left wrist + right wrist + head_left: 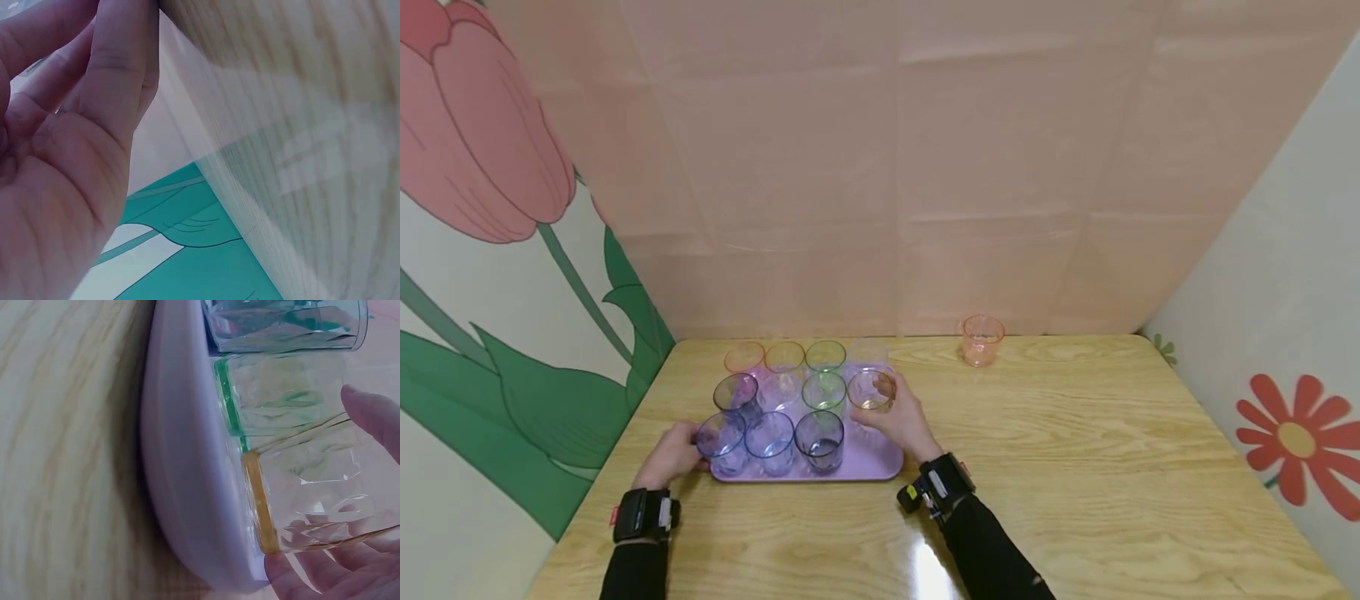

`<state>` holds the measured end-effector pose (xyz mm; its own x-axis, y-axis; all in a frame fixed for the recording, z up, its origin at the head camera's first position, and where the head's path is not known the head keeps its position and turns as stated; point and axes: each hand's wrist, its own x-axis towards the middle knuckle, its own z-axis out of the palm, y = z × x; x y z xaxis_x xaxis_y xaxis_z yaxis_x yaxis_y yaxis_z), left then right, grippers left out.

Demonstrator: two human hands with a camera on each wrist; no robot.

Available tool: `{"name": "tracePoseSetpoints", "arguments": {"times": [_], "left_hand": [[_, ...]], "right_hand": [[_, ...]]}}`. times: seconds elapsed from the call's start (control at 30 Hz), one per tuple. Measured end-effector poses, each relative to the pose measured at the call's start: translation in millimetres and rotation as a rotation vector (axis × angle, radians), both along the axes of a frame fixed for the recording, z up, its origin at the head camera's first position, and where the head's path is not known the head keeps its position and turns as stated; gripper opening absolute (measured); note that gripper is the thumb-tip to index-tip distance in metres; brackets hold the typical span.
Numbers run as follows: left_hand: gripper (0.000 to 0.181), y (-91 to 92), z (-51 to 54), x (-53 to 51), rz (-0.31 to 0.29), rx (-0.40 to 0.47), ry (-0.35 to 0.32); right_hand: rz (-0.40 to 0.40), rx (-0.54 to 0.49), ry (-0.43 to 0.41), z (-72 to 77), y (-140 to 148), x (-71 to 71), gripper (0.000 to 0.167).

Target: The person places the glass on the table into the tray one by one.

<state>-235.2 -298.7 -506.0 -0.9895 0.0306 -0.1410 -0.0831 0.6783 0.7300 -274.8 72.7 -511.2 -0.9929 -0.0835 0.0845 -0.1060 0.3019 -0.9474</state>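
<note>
My right hand (pixel 902 418) holds an amber-rimmed clear glass (pixel 871 392) at the right side of the purple tray (pixel 872 462). In the right wrist view the thumb is above this glass (pixel 312 494) and the fingers are below; its amber base is near the tray's edge (pixel 181 456). Beside it stands a green-tinted glass (pixel 275 394). My left hand (pixel 672 454) is at the tray's front left corner, next to a blue glass (pixel 722 442). Its fingers (pixel 119 69) extend upward in the left wrist view; their tips are cut off, so the contact is unclear.
Other glasses stand in rows on the tray, including a dark grey one (pixel 820 442), a navy one (pixel 737 396) and an orange-rimmed one (pixel 745 358). A pink glass (pixel 982 342) stands apart at the wooden table's (pixel 1075 467) back edge, before a pinkish sheet (pixel 1000 167).
</note>
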Motion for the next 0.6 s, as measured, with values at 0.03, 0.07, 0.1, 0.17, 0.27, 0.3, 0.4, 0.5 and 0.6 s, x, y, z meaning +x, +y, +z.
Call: {"name": "tracePoseSetpoints", "arguments": {"times": [0.03, 0.07, 0.1, 0.17, 0.27, 0.3, 0.4, 0.5, 0.6], "left_hand": [[0.010, -0.3, -0.2, 0.2, -0.002, -0.001, 0.002], [0.010, -0.4, -0.5, 0.3, -0.002, 0.003, 0.004], [0.010, -0.7, -0.8, 0.5, -0.003, 0.005, 0.007], [0.010, -0.4, -1.0, -0.1, -0.005, 0.011, 0.009], [0.010, -0.1, -1.1, -0.5, -0.007, 0.016, 0.010], [0.011, 0.0, -1.1, -0.4, -0.009, 0.014, 0.010], [0.012, 0.2, -0.9, -0.7, -0.006, 0.010, 0.005], [0.015, 0.2, -0.5, -0.6, -0.003, -0.011, -0.006], [0.016, 0.0, -0.3, -0.6, 0.006, -0.019, -0.015]], "right_hand": [[0.001, -0.007, -0.009, 0.1, -0.2, 0.2, 0.091], [0.000, -0.014, -0.015, -0.1, -0.2, 0.4, 0.091], [-0.003, -0.011, -0.014, -0.5, -0.1, 0.4, 0.091], [-0.013, -0.004, -0.016, -1.3, 1.1, 0.1, 0.091], [-0.026, 0.020, -0.012, -3.7, 2.5, -1.6, 0.091], [-0.026, 0.028, -0.007, -4.5, 2.8, -1.8, 0.090], [-0.027, 0.037, -0.005, -6.0, 2.7, -3.2, 0.090], [-0.027, 0.055, -0.002, -6.5, 1.6, -3.7, 0.090], [-0.032, 0.077, 0.003, -7.0, 0.3, -4.6, 0.089]]}}
